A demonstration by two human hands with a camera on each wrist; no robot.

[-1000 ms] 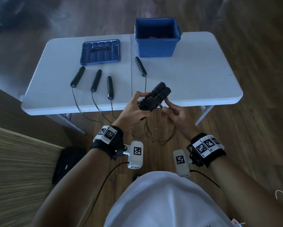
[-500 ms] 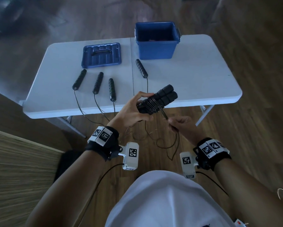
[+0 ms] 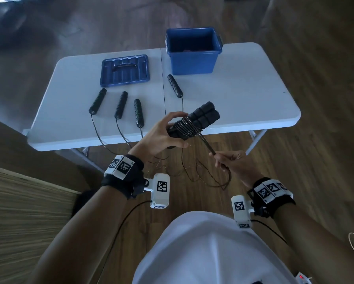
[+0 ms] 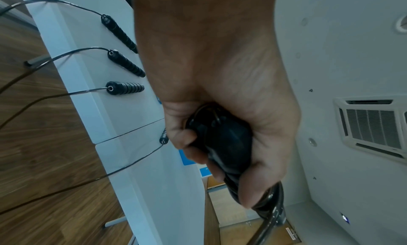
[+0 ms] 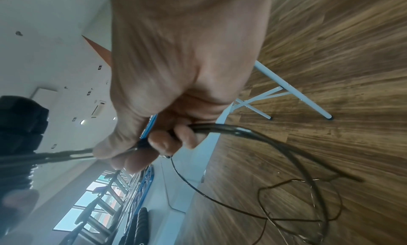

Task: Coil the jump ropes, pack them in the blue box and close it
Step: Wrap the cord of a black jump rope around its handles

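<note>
- left hand (image 3: pixel 161 136) fingers curled round paired handles (image 3: pixel 194 121), cord wound on them
- right hand (image 3: pixel 231 162) pinches cord (image 3: pixel 205 143), pulled taut; slack loops below
- box (image 3: pixel 193 51) open on table (image 3: pixel 243 95)

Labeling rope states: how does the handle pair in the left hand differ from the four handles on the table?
The held pair sits side by side, off the table in the left hand, with cord wound round it. The four loose handles lie apart on the table, cords unwound and trailing over the near edge. All are black and ribbed.
</note>
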